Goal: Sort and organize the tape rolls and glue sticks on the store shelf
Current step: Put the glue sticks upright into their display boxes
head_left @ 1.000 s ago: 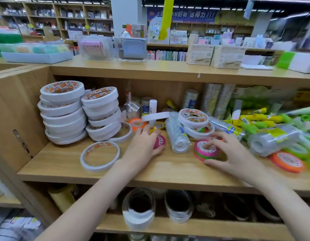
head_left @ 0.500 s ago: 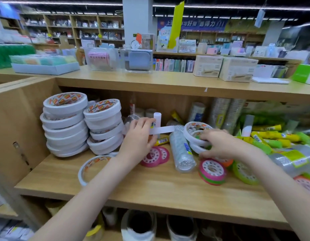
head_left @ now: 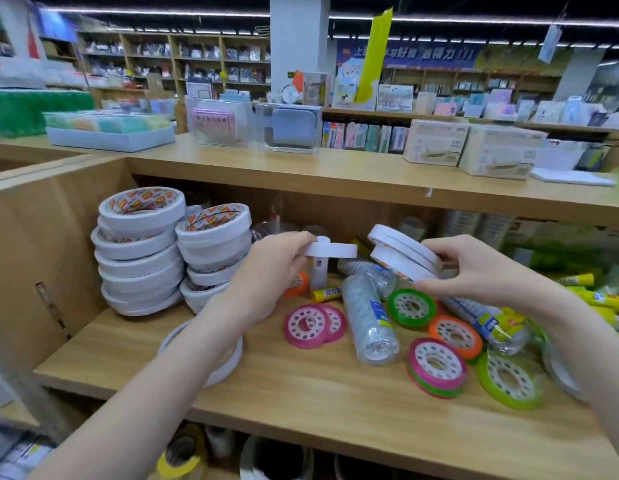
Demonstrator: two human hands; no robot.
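Observation:
My left hand [head_left: 266,271] pinches a thin white tape roll [head_left: 330,250], held edge-on above the shelf. My right hand [head_left: 474,271] grips two stacked white tape rolls [head_left: 401,256], tilted and lifted off the wooden shelf [head_left: 301,386]. Two tall stacks of white tape rolls [head_left: 173,258] stand at the shelf's left. One flat white roll [head_left: 225,362] lies under my left forearm. Pink [head_left: 311,325], green [head_left: 410,308], orange [head_left: 455,336] and pink-green [head_left: 436,367] rolls lie loose. A yellow glue stick [head_left: 327,293] lies behind them.
A clear wrapped sleeve of tape rolls [head_left: 368,323] lies mid-shelf. Yellow and green glue sticks [head_left: 599,299] pile at the right. The shelf's wooden side wall [head_left: 41,258] closes the left. Boxes [head_left: 474,150] and trays stand on the top board above. More rolls sit on the lower shelf [head_left: 277,459].
Both hands rose from the shelf. My left hand lifted the thin white roll and my right hand picked up the two white rolls. The camera view tilted and moved closer.

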